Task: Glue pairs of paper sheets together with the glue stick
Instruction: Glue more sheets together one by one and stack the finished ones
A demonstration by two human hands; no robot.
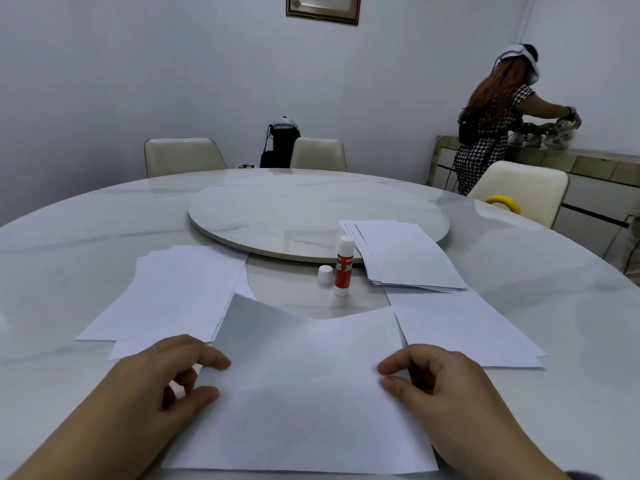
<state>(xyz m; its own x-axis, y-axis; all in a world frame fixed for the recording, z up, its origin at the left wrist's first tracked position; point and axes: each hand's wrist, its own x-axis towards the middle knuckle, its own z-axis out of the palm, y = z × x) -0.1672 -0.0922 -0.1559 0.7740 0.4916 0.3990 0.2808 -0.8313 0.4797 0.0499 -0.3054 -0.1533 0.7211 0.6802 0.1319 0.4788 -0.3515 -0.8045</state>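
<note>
A white paper sheet (pixel 304 382) lies in front of me, its far edge curling up off the table. My left hand (pixel 169 375) pinches its left edge and my right hand (pixel 433 379) pinches its right edge. The red and white glue stick (pixel 343 266) stands upright and uncapped beyond the sheet, with its white cap (pixel 325 276) beside it on the left. One stack of paper (pixel 173 292) lies at the left, another stack (pixel 405 258) at the right, and further sheets (pixel 464 327) lie near my right hand.
The round marble table (pixel 69 244) carries a raised turntable (pixel 311 213) in its middle. Cream chairs (pixel 183 155) stand round the far side. A person in a checked dress (pixel 491 123) works at a sideboard at the back right. A yellow ring (pixel 502 202) shows by the right chair.
</note>
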